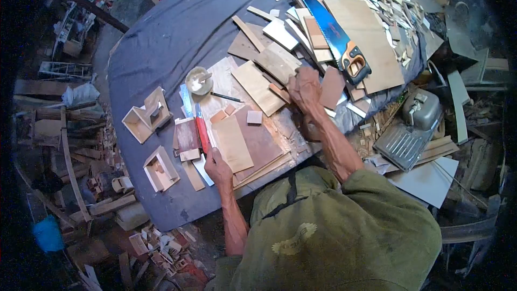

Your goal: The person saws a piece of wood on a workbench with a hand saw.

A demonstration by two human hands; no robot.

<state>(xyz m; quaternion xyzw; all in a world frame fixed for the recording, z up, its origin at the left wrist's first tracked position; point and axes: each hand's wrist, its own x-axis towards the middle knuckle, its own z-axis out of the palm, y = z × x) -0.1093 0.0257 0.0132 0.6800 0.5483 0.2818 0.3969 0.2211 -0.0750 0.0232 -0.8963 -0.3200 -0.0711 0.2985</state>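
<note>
Left hand [218,168] curling partway at low end of long red tool [202,129], maybe steadying it beside thin tan wooden board [231,140] (can't tell if gripping). Right hand [305,89] bunching near small brown wooden strip [279,93], fingers hiding any hold.

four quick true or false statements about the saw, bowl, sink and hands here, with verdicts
The saw lies to the right of the bowl. True.
The right hand holds the saw. False: it is by the wood pieces left of the saw.
The left hand is closer to the red tool than to the saw. True.
The metal sink rests on the table. False: it is past the table's right edge.
</note>
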